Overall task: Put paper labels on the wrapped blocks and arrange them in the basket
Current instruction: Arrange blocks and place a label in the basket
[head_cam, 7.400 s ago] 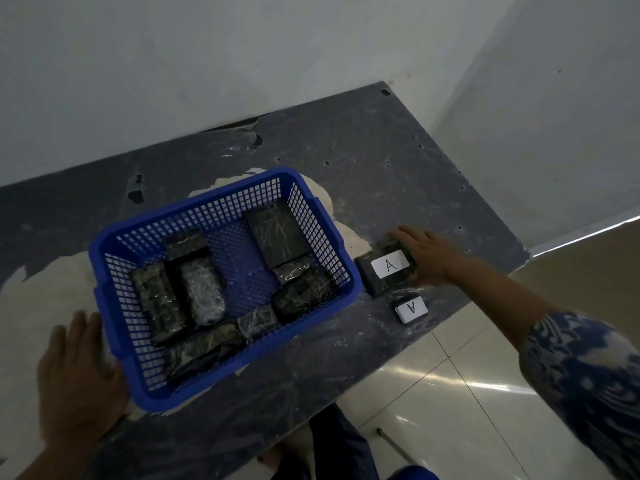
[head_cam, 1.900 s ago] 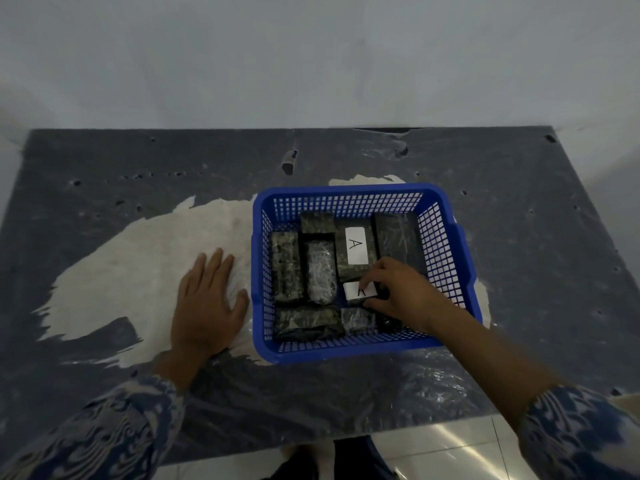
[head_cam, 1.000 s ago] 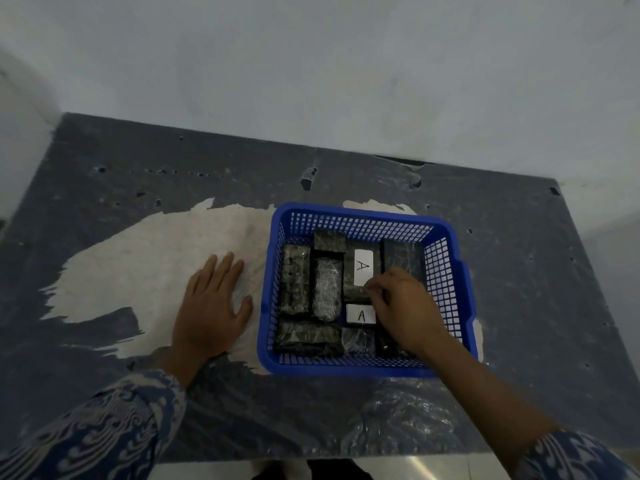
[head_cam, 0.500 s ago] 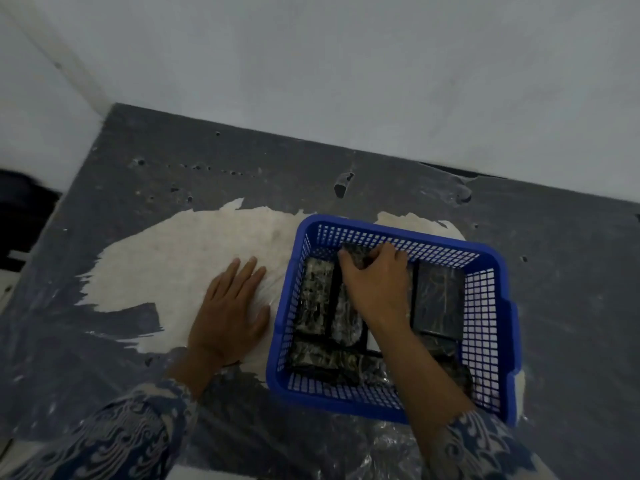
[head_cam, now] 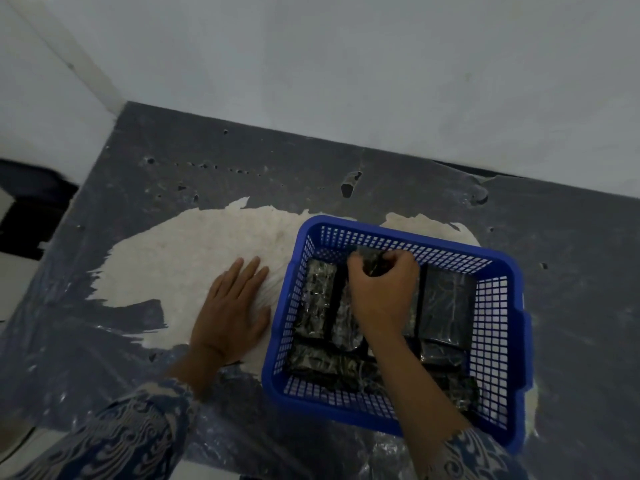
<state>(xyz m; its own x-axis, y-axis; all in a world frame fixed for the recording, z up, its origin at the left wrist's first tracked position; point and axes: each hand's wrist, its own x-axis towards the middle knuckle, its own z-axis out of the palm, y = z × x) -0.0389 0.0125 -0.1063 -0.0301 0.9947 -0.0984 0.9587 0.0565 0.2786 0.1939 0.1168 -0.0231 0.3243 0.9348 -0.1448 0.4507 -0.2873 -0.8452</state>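
Note:
A blue plastic basket (head_cam: 498,261) sits on the table and holds several dark blocks wrapped in clear film. My right hand (head_cam: 382,292) reaches into it and grips a small wrapped block (head_cam: 372,261) at the far wall. A long block (head_cam: 317,299) lies at the left, a wide flat block (head_cam: 446,306) at the right, and another block (head_cam: 322,365) along the near side. My right arm hides the two paper labels. My left hand (head_cam: 232,313) lies flat on the table, fingers spread, just left of the basket.
The table (head_cam: 242,174) is dark grey with a large pale worn patch (head_cam: 180,251) and small holes. A white wall runs behind it, with a corner at the left. The near table edge lies under my sleeves.
My right hand has moved from the labelled blocks in the middle to the far wall of the basket and closed on the small block there. The left hand has stayed flat. The view shifted left.

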